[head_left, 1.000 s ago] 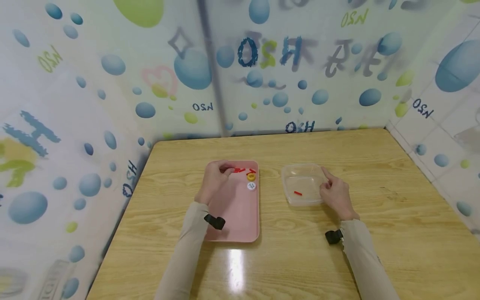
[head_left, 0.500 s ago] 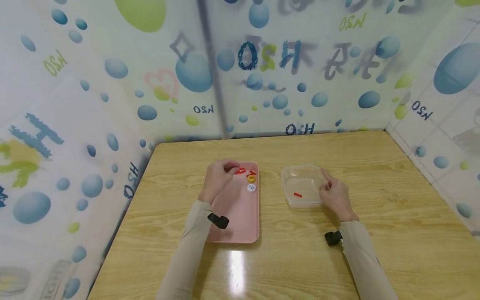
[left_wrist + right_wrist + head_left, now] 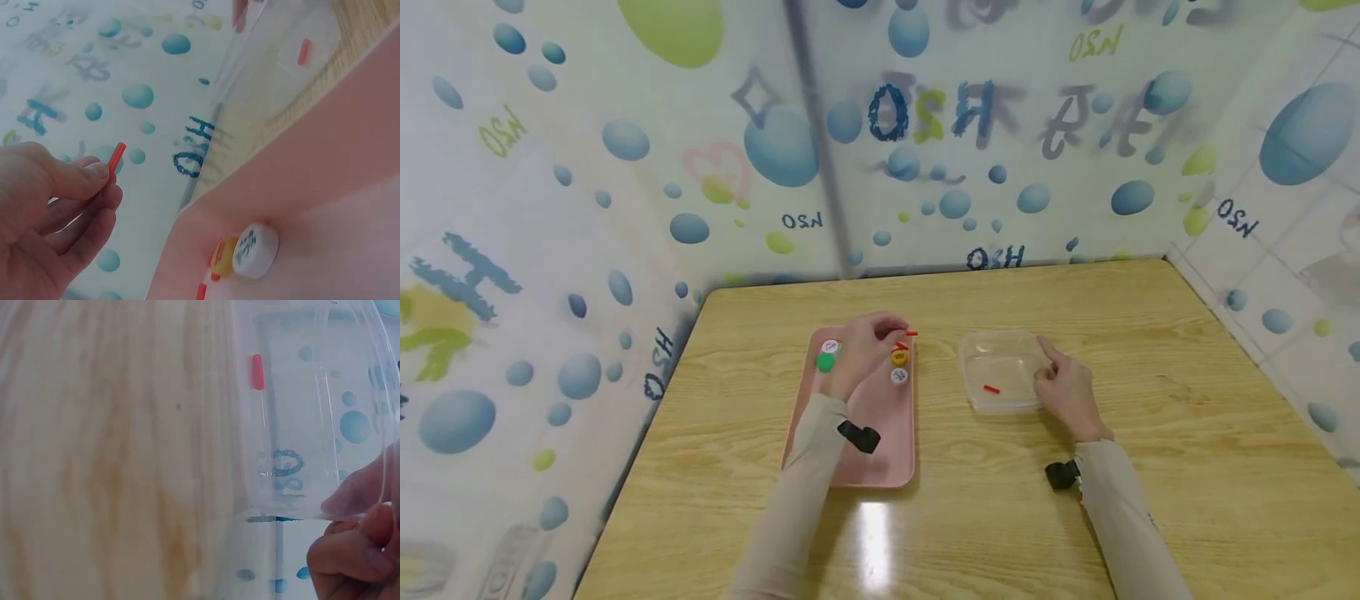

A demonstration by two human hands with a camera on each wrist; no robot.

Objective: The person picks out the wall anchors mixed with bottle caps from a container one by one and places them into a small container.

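Note:
My left hand [image 3: 867,350] pinches a small red stick [image 3: 117,159] between thumb and fingertips, over the far right part of the pink tray [image 3: 876,454]. In the left wrist view the stick's tip points up, away from the fingers. More red sticks [image 3: 201,291] lie in the tray, partly hidden by this hand. My right hand [image 3: 1066,390] grips the right rim of the clear plastic container [image 3: 1007,409], thumb and fingers on either side of its wall. One red stick [image 3: 257,372] lies inside that container.
Inside the tray, a yellow disc [image 3: 899,358] and a white marked disc [image 3: 899,377] sit along the right wall. A green disc [image 3: 826,362] and another white disc [image 3: 830,346] lie at the far left. The wooden table [image 3: 970,517] meets a patterned wall [image 3: 955,150] behind.
My left hand has moved right across the tray with a red stick, now at the tray's right edge. The green and white discs at left are uncovered. The right hand keeps its grip.

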